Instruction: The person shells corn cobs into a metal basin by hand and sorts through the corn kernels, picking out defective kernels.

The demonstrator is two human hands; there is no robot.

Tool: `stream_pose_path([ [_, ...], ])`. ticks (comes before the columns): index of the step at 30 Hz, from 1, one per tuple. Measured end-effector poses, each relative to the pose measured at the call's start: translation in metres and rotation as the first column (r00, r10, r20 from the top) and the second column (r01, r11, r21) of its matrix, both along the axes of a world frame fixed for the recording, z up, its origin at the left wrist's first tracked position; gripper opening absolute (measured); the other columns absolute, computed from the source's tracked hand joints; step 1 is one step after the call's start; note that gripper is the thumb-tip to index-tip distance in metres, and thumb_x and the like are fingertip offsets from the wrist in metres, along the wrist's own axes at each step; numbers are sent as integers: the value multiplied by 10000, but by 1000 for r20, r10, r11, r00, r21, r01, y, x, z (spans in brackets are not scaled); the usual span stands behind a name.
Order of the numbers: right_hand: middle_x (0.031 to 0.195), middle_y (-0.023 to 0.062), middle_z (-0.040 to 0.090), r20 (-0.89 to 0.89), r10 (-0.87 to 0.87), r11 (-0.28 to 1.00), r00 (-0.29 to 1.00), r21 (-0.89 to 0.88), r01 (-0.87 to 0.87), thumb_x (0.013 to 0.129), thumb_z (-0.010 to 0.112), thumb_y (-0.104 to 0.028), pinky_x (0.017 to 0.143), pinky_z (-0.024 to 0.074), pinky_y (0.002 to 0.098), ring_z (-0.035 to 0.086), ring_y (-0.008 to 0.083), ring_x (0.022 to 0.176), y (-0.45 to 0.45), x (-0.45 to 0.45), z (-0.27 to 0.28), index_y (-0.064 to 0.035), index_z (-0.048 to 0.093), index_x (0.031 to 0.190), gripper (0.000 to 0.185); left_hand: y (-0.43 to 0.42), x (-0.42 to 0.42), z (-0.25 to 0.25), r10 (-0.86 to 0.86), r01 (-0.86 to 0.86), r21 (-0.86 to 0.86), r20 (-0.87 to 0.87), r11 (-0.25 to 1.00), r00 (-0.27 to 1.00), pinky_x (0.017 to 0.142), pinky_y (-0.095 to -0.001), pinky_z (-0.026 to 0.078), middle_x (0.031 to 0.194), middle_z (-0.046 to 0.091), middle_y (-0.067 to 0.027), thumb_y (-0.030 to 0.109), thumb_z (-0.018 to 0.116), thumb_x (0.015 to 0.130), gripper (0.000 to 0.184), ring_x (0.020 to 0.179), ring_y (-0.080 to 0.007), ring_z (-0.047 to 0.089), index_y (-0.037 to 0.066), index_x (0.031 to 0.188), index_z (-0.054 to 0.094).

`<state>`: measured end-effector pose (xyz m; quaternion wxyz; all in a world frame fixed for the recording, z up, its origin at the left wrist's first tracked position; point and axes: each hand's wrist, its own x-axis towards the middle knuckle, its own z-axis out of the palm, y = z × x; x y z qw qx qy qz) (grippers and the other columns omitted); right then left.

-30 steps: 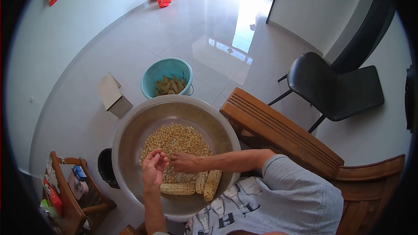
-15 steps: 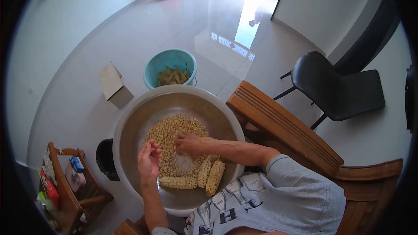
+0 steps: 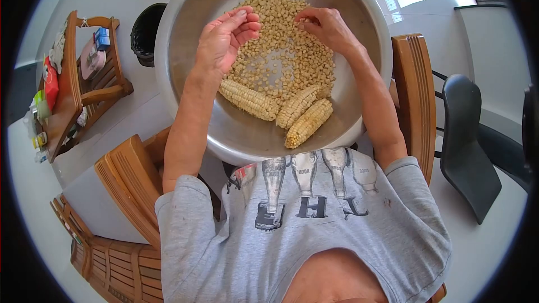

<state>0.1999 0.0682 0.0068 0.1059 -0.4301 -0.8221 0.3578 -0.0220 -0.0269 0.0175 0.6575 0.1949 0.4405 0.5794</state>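
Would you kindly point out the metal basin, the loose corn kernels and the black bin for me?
Metal basin (image 3: 188, 36): head view, bare inner wall.
Loose corn kernels (image 3: 282, 25): head view, heap between the hands.
Black bin (image 3: 147, 32): head view, dark inner side.

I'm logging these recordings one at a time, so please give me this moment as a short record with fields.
Container: large metal basin
Contents: loose corn kernels, three corn cobs
Cobs: lying on the person's side of the basin, kernels on them
Left hand: above the basin, fingers curled; anything held cannot be made out
Right hand: over the kernels, fingers bent; contact unclear
Left of basin: black bin
Right of basin: wooden armrest, then black chair
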Motion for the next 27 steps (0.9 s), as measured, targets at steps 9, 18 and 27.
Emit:
stream_pose_path([
  [9,692,103,603,114,278,956,954,-125,-264,841,546,-205,579,439,337,541,204,594,5,9,-11,-31,637,936,218,-1,0,0,18,-18,-15,5,1000,1000,695,-267,510,921,598,-115,135,484,902,246,777,-172,589,-47,1057,542],
  [18,651,138,604,366,207,977,907,-118,-175,766,579,-149,605,470,358,602,240,623,-4,14,-15,15,627,825,181,1,-3,-3,30,-30,-15,25,999,999,737,-292,506,947,588,-131,131,464,907,245,842,-198,581,-54,1049,536],
  [27,729,121,634,-77,229,967,970,-97,-236,793,581,-132,629,481,317,615,191,694,-18,-11,2,-4,625,921,186,1,3,1,83,-81,-32,77,996,994,896,-393,450,1086,512,-235,158,351,939,316,1031,-316,522,-93,1101,453],
])
